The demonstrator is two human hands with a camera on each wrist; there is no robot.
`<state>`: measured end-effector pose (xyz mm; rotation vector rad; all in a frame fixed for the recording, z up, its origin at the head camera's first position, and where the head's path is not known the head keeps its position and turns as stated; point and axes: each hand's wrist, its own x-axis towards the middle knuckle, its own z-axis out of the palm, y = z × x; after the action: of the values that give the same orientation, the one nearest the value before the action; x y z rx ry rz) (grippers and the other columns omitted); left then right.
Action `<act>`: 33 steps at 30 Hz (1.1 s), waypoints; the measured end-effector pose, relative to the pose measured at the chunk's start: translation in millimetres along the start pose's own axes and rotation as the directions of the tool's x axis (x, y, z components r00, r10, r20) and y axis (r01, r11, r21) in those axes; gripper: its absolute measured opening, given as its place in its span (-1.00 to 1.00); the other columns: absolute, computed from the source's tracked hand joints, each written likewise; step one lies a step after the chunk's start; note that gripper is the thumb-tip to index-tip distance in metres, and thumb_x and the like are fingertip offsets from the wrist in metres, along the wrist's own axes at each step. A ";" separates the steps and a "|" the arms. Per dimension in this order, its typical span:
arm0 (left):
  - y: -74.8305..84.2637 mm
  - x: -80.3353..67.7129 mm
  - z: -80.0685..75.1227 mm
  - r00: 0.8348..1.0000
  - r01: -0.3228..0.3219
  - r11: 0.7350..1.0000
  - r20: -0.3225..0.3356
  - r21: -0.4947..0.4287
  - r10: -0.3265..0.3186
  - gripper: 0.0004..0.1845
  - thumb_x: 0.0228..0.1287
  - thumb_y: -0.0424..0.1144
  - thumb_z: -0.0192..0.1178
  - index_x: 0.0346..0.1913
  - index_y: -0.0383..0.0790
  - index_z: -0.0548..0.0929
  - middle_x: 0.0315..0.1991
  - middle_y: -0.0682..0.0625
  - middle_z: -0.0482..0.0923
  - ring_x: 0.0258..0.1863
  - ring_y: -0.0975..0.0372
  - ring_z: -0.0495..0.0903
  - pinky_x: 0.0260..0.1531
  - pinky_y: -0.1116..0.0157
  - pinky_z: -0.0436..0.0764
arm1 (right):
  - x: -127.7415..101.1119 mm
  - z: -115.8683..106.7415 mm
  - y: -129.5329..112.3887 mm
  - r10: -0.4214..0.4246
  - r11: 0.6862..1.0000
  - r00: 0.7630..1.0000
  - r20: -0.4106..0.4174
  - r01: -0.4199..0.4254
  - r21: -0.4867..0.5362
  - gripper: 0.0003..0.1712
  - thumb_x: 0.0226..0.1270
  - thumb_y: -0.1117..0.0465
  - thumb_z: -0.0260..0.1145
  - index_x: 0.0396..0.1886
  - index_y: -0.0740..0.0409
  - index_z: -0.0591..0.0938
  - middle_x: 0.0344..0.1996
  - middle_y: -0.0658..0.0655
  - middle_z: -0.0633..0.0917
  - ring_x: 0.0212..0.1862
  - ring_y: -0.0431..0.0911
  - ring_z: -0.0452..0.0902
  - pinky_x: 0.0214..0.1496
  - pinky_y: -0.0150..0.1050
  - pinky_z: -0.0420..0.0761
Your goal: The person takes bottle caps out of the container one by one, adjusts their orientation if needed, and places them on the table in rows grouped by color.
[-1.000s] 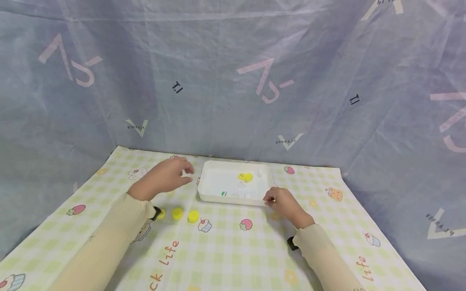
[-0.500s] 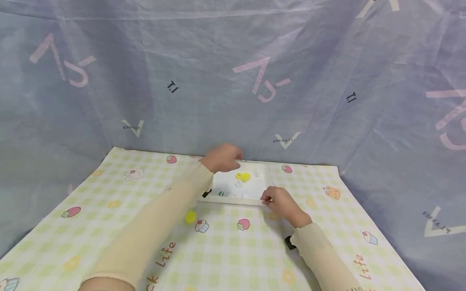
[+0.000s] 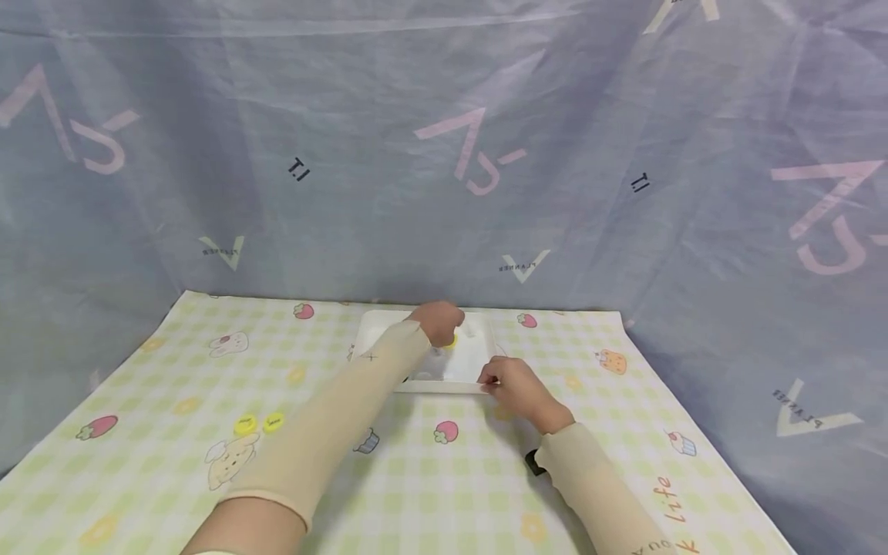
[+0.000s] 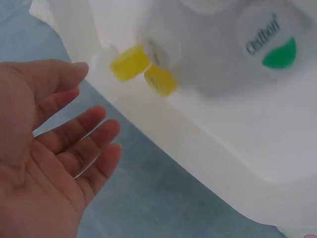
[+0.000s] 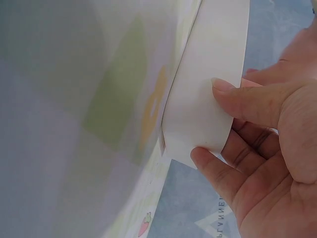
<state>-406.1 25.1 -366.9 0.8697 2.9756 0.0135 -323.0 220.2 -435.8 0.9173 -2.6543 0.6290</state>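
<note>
Two yellow caps (image 3: 259, 423) near the checked tablecloth's (image 3: 173, 401) left edge; blue printed backdrop (image 3: 444, 154) along the far edge.

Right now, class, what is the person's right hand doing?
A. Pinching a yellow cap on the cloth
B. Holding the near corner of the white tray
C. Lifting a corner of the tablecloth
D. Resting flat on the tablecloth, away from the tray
B: the right hand has thumb and fingers on the near right corner of the white tray, seen close in the right wrist view.
</note>
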 end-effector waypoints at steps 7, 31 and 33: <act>11.4 9.9 18.6 1.000 0.006 0.998 0.022 0.064 -0.008 -0.78 0.37 -0.42 0.17 -0.02 -0.12 0.70 -0.13 0.01 0.69 -0.20 0.21 0.63 -0.18 0.26 0.58 | -0.5 0.2 -1.9 0.026 1.000 1.000 0.002 -0.026 0.017 -0.84 0.18 0.45 0.44 -0.46 0.11 0.75 -0.47 -0.07 0.65 -0.35 -0.18 0.61 -0.23 -0.30 0.63; 24.7 11.1 38.2 0.999 -0.039 0.987 0.007 0.157 0.038 -0.85 0.35 -0.41 0.21 -0.39 -0.16 0.66 -0.46 0.02 0.56 -0.48 0.24 0.47 -0.36 0.29 0.55 | -1.8 -0.4 -2.9 0.011 1.000 1.000 -0.012 -0.011 -0.005 -0.81 0.16 0.47 0.43 -0.47 0.09 0.74 -0.47 -0.05 0.64 -0.34 -0.17 0.63 -0.23 -0.31 0.63; 23.8 10.9 38.6 0.999 -0.039 0.988 0.013 0.148 0.037 -0.83 0.36 -0.41 0.19 -0.40 -0.14 0.64 -0.48 0.03 0.55 -0.50 0.24 0.45 -0.39 0.29 0.53 | -1.4 -0.3 -3.9 0.014 1.000 1.000 -0.013 -0.014 -0.003 -0.81 0.16 0.48 0.43 -0.48 0.09 0.74 -0.47 -0.05 0.65 -0.34 -0.17 0.63 -0.23 -0.31 0.63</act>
<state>-400.8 50.9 -405.4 0.9383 2.9810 -0.2125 -319.4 218.3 -434.8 0.8920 -2.6518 0.6323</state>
